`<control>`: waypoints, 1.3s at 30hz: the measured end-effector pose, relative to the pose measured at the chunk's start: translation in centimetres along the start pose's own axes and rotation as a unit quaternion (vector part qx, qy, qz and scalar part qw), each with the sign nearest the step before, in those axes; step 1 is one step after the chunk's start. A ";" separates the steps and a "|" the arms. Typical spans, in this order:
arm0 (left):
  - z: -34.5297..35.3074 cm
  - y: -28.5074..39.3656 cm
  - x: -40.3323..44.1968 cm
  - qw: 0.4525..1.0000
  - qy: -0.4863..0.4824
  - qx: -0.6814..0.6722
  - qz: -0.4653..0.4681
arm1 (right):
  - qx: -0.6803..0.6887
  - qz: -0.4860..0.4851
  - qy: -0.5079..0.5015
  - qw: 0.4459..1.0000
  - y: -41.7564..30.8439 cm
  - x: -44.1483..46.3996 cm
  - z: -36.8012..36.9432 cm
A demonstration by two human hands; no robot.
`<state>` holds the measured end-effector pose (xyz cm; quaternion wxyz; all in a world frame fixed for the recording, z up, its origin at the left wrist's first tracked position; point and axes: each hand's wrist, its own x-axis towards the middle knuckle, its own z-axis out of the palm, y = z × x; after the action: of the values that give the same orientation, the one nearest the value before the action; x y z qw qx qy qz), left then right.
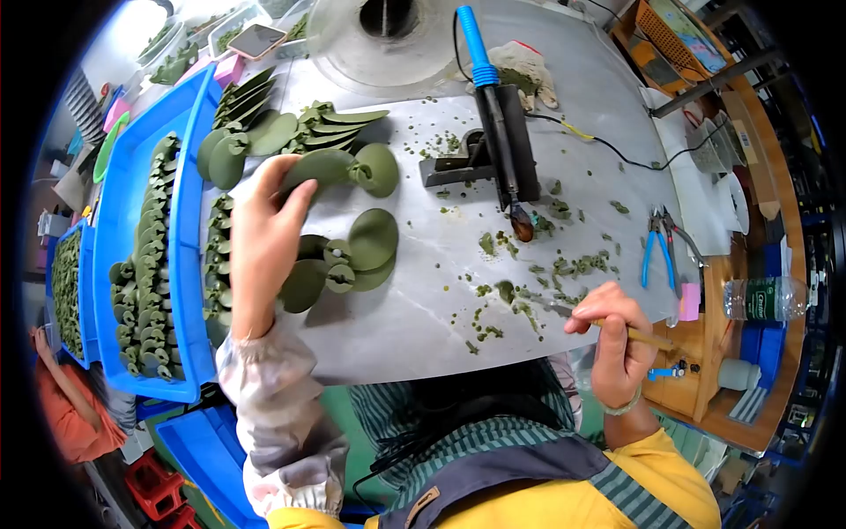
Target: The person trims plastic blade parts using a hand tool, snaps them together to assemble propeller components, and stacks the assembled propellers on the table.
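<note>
My left hand (269, 225) is closed, thumb and fingers pinching the edge of a dark green piece with rounded, leaf-like lobes (377, 169). Just below it on the table lies a similar lobed green piece (372, 242). My right hand (617, 331) is wrapped round a thin tool with a wooden handle (648, 337) and a narrow metal tip, which points left over green crumbs (507, 293). Between the hands, farther up, a soldering iron with a blue handle (478, 53) leans on a black stand (520, 141), its brown tip low over the table.
Stacked green pieces (330, 128) lie behind my left hand. A blue tray (196, 256) at the left holds rows of them. Blue-handled pliers (656, 247), a cable (626, 157) and a glove (529, 70) lie on the right side. A plastic bottle (767, 300) is beyond.
</note>
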<state>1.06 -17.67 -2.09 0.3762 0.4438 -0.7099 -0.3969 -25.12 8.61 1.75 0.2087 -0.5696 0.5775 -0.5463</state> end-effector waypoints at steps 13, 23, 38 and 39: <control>5.0 4.7 -12.0 0.919 -0.097 -0.334 -0.186 | -0.144 0.030 0.023 0.989 2.8 5.2 -1.3; 8.2 2.5 -12.5 0.882 -0.084 -0.393 -0.247 | -0.161 0.028 -0.001 0.986 3.5 6.7 -0.9; 9.2 1.9 -11.9 0.873 -0.085 -0.399 -0.267 | -0.127 0.041 0.006 0.991 3.7 7.0 -0.7; 9.2 1.9 -11.9 0.873 -0.085 -0.400 -0.267 | -0.127 0.042 0.006 0.991 3.7 7.0 -0.7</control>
<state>-3.90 -3.91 -6.27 0.3396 0.3929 -0.3743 -0.7682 -29.19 1.79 1.43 0.1536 -0.5636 0.6669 -0.4625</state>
